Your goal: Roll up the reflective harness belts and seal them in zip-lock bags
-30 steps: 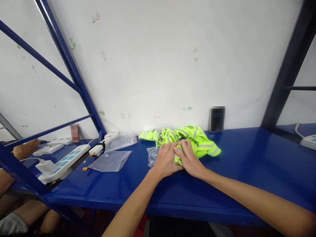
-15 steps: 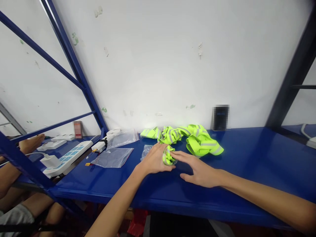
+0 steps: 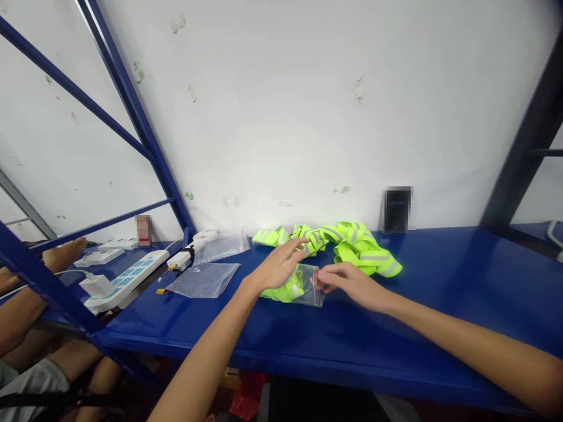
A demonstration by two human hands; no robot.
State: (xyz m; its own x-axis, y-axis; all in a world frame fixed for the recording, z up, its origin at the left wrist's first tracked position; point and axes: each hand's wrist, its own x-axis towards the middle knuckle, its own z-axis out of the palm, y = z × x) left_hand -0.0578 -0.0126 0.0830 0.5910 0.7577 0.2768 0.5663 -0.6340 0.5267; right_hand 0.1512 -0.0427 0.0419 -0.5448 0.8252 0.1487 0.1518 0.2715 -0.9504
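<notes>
A clear zip bag (image 3: 311,293) lies flat on the blue table (image 3: 440,305), with a bundle of fluorescent yellow-green reflective strap (image 3: 288,289) inside it. My left hand (image 3: 281,265) is over the bag's left part, its fingers stretched out, hiding some of the bundle. At the bag's right end, my right hand (image 3: 352,283) has its fingertips pinched on the edge with the red line. Behind both hands, a loose heap of the same fluorescent strap (image 3: 365,255) with silver stripes lies along the table near the wall.
To the left lie more clear bags (image 3: 206,280), a small white device (image 3: 179,259) with wires and a white power strip (image 3: 132,280). A blue frame post (image 3: 145,129) rises there, with another person's arm (image 3: 21,310) beyond. A dark pixelated object (image 3: 397,210) leans on the wall.
The strap bundle has gone from upright in my left hand to lying flat in its bag. My left hand has opened over it, while my right fingers have closed on the bag's edge.
</notes>
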